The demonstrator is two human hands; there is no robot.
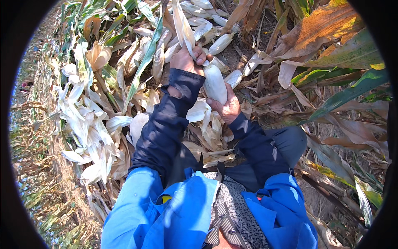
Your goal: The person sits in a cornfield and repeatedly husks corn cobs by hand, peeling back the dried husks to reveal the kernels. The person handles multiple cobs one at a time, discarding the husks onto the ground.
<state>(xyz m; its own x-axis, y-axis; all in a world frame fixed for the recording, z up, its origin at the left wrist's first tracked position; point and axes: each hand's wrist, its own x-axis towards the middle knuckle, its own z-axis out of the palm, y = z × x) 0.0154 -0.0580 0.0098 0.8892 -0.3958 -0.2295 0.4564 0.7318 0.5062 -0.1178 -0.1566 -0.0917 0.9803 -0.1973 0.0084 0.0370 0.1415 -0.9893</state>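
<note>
A pale ear of corn [215, 83], wrapped in smooth inner husk, slants between my two hands. My right hand [229, 107] cups its lower end, the thumb lying along the near side. At the upper end my left hand [188, 60] is closed around the narrow end of the ear and a long strip of dry husk [183, 23] that stands up past the fingers. Part of the left fingers' grip is hidden by the husk. Just beyond my hands, more pale ears [221, 43] lie on the soil.
A heap of stripped husks [96, 140] lies to the left. Loose husks [211, 133] cover the ground between my knees. Dry and green corn leaves [339, 68] reach in from the right. A dark, thin shaft [331, 197] lies at the lower right, and a corn stalk [107, 90] stands at left.
</note>
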